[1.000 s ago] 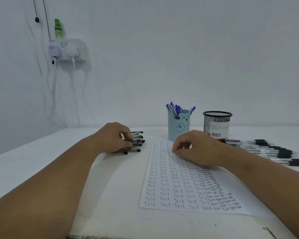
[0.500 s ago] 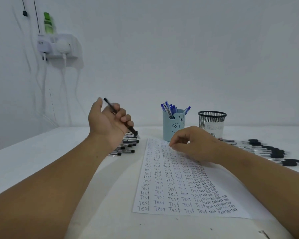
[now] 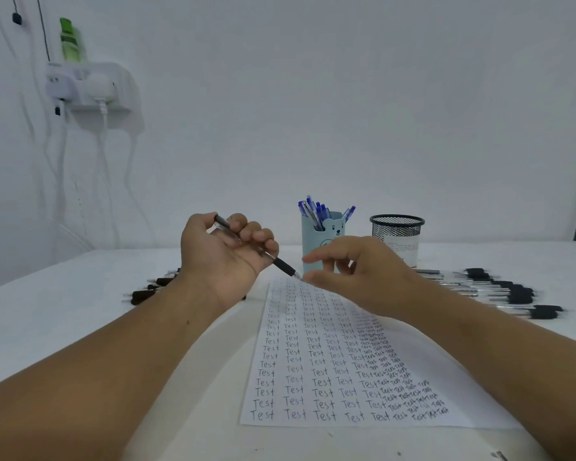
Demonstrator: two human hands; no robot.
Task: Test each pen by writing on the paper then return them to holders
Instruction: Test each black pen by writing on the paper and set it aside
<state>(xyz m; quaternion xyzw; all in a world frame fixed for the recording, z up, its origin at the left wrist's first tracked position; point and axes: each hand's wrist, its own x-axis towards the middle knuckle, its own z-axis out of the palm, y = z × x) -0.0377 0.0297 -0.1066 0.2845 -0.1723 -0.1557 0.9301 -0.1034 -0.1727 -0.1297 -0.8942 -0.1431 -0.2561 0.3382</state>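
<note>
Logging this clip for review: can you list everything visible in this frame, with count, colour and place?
paper: one, white, rows of "Test", centre of table
held pen: one, clear with black grip, tip over the paper's far end
black pens on the left: a pile, count unclear, partly behind the left arm
black pens on the right: a row, count unclear, lying right of the paper
bear holder: one, light blue, behind the paper
blue pens: several, standing in the bear holder
mesh holder: one, black, right of the bear holder
table: white
wall shelf: one, white, upper left, with plugs and a green item
left hand: grips the held pen
right hand: fingers reaching for the pen tip
</note>
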